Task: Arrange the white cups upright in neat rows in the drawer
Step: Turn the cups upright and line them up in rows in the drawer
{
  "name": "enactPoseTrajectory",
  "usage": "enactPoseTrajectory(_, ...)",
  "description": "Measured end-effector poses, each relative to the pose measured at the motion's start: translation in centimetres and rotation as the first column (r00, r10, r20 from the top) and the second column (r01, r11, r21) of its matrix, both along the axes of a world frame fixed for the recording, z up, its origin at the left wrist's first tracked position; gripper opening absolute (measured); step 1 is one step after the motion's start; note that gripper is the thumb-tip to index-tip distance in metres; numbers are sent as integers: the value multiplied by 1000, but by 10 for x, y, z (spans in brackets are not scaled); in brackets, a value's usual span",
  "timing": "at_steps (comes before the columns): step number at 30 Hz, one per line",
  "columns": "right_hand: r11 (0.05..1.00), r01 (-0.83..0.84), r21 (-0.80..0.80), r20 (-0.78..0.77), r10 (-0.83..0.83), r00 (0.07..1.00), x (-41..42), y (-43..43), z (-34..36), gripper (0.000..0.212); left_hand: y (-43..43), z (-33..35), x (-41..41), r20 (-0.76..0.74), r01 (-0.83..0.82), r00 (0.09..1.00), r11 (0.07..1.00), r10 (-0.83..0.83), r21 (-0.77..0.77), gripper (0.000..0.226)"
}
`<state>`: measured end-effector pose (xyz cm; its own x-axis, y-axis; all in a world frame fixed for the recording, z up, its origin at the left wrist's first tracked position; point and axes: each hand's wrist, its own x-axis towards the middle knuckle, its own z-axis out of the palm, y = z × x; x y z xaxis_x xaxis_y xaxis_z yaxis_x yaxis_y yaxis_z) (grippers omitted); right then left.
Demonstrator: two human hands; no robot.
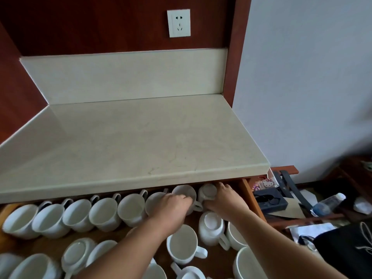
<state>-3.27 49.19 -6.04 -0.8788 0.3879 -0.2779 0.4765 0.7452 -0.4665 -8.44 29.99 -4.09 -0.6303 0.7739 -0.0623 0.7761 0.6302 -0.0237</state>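
Observation:
An open wooden drawer (252, 200) under the counter holds many white cups. Several stand upright in a back row (104, 213) running from the left. My left hand (173, 206) grips an upright cup (186, 192) at the right end of that row. My right hand (226, 199) rests on an upside-down cup (207, 191) at the back right corner. In front lie loose cups: an upright one (182, 245), an overturned one (211, 225), and another bottom-up cup (77, 252) at the front left.
A cream stone counter (130, 141) overhangs the back of the drawer. To the right, on the floor, lie a dark case (269, 199), a plastic bottle (328, 203), papers and a black bag (346, 248). A wall socket (178, 23) sits above.

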Motion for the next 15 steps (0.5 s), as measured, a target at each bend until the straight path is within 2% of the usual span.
enactPoseTrajectory(8, 991, 3, -130, -52, -10, 999, -6, 15, -5, 76, 5, -2, 8, 52, -47, 998, 999, 46, 25, 17)
enactPoseTrajectory(15, 994, 30, -108, -84, -39, 996, 4, 15, 0, 73, 4, -2, 12, 94, -29, 995, 999, 25, 44, 21)
